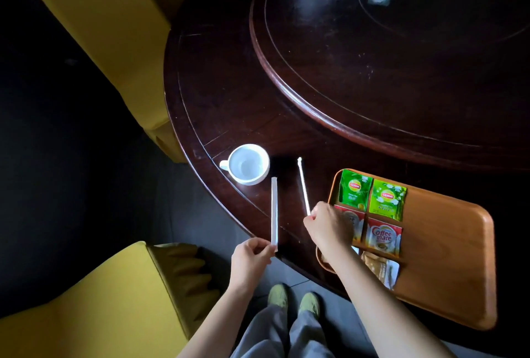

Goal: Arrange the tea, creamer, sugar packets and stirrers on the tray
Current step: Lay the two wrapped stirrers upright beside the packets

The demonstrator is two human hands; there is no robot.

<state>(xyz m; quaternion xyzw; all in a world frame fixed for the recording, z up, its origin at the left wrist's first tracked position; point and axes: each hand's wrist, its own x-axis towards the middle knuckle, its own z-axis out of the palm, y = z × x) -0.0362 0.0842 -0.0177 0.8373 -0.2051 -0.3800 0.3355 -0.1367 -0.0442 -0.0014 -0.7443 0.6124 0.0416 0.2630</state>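
Below me spreads a dark, polished round wooden table [229, 85] with a raised turntable [372, 56] at its centre, the room around it dim and nearly black. Two yellow upholstered chairs sit at the table's edge, one chair [109, 21] pushed up on the far left and the other chair [94, 306] close by my left leg. My grey trousers and green shoes [295, 300] show over a grey floor. A white cup [249, 164] stands empty near the table's rim, handle pointing left.

On my right, a wooden tray [447, 257] lies on the table and overhangs its edge towards me. Two green tea packets [371, 195] lie side by side at its far left corner, two red creamer packets [383, 237] sit just below them, and pale sugar packets [381, 268] lie nearest me, partly hidden by my forearm.

My left hand [251, 257] reaches forward over the table's edge, thumb and fingers pinched on the near end of a paper-wrapped stirrer [274, 211], which points away towards the cup. My right hand [327, 225] hovers beside the tray's left rim, fingers closed on the near end of a second, thinner stirrer [303, 185], which slants up and to the left. Both stirrers are off the tray.
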